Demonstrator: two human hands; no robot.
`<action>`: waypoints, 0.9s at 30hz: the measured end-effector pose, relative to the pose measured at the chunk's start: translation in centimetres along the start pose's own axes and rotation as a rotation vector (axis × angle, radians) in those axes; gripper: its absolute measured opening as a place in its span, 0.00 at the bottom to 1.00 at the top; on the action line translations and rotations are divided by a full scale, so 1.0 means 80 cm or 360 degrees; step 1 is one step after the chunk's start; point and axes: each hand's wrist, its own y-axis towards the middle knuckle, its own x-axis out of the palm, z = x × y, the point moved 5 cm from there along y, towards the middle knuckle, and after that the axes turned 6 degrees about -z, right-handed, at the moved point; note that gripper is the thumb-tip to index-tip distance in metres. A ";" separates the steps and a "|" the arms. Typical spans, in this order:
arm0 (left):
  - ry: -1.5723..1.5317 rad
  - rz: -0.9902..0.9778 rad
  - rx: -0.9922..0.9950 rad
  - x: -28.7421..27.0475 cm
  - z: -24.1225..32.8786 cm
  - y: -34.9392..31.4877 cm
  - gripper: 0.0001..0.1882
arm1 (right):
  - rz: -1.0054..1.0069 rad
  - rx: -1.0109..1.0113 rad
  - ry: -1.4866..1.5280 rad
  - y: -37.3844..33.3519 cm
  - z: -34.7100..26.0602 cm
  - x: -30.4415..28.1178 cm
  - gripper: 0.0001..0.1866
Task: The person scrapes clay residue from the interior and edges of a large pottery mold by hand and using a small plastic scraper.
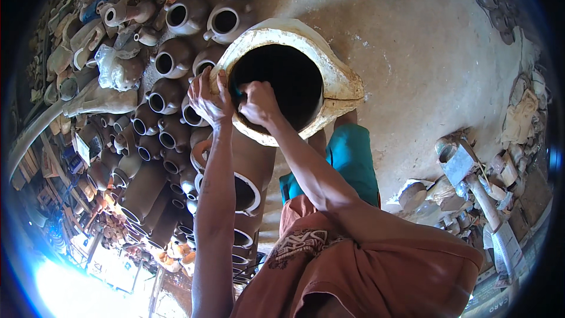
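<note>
We have a large pale vessel (pixel 340 85) before us at the middle of the view, close to the person's knees, its wide round mouth facing up, its thick rim drawn out to a point on the right, where a dark seam runs through the wall; what its base rests on we cannot tell. At the left side of the mouth we see the left hand (pixel 210 101) laid against the rim, wrist bent back, fingers loosely extended and thumb upright beside the edge, so this grip is open, touching the vessel without closing around it. The right hand (pixel 259 103) reaches just inside the mouth, knuckles up and fingers curled tightly; its grip is closed on a blue-green piece (pixel 238 90), of which we see only a sliver near the inner wall. The left forearm rises nearly straight from the lower edge, while the right one slants up and leftward from a bent elbow. Below, we find the person's rust-brown shirt (pixel 376 253) and teal shorts (pixel 353 147). Left of the vessel we see crowded brown pots (pixel 175 58) and, nearer, wide clay cylinders (pixel 256 168); to its right spreads the dusty floor (pixel 424 53).
</note>
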 end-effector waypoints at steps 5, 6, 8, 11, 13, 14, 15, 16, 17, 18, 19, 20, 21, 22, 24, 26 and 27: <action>-0.0156 -0.0012 -0.0072 -0.003 -0.026 -0.003 0.20 | -0.0058 -0.0253 0.0135 -0.029 -0.042 -0.022 0.14; -0.0153 -0.0018 -0.0067 -0.003 -0.024 -0.003 0.20 | 0.0044 -0.0348 0.0187 -0.031 -0.040 -0.038 0.12; -0.0192 -0.0065 -0.0210 -0.003 -0.025 -0.004 0.20 | 0.0156 0.0238 -0.0053 0.006 0.020 -0.033 0.14; -0.0197 -0.0034 -0.0141 -0.004 -0.019 0.001 0.20 | 0.0503 0.0120 -0.0584 0.066 0.071 0.018 0.15; -0.0200 -0.0042 -0.0172 -0.010 -0.037 -0.006 0.21 | 0.0302 0.0256 -0.0490 0.111 0.095 0.062 0.16; -0.0228 -0.0056 -0.0143 -0.001 -0.026 -0.002 0.21 | 0.0177 0.0418 -0.0397 0.126 0.112 0.059 0.18; -0.0247 -0.0073 -0.0148 0.005 -0.018 0.000 0.22 | 0.0203 0.0434 -0.0393 0.135 0.116 0.056 0.18; -0.0274 -0.0093 -0.0149 0.013 -0.009 0.003 0.22 | 0.0251 0.0399 -0.0300 0.143 0.121 0.049 0.19; -0.0293 -0.0104 -0.0129 0.021 -0.001 0.008 0.22 | 0.0293 0.0358 -0.0208 0.146 0.125 0.040 0.20; -0.0259 -0.0091 -0.0137 0.014 -0.011 0.007 0.22 | 0.0259 0.0339 -0.0197 0.144 0.106 0.041 0.20; -0.0189 -0.0071 -0.0176 -0.005 -0.035 -0.004 0.22 | 0.0116 0.0337 -0.0001 0.134 0.073 0.052 0.21; -0.0170 -0.0075 -0.0202 -0.010 -0.043 -0.011 0.22 | 0.0022 0.0370 0.0180 0.121 0.061 0.052 0.22; -0.0165 -0.0060 -0.0163 -0.007 -0.033 -0.007 0.22 | 0.0042 0.0377 0.0173 0.111 0.067 0.049 0.22; -0.0160 -0.0044 -0.0124 -0.004 -0.023 -0.004 0.22 | 0.0254 0.0303 0.0232 0.096 0.072 0.041 0.20; -0.0149 -0.0015 -0.0058 -0.004 -0.021 -0.002 0.21 | 0.0454 0.0207 0.0293 0.064 0.057 0.038 0.18; -0.0108 -0.0050 0.0013 -0.002 -0.010 -0.002 0.21 | 0.0597 -0.0103 0.0413 0.026 0.021 0.021 0.14; -0.0123 -0.0064 0.0050 0.000 -0.009 -0.002 0.22 | 0.0635 -0.0249 0.0463 0.007 0.000 0.007 0.12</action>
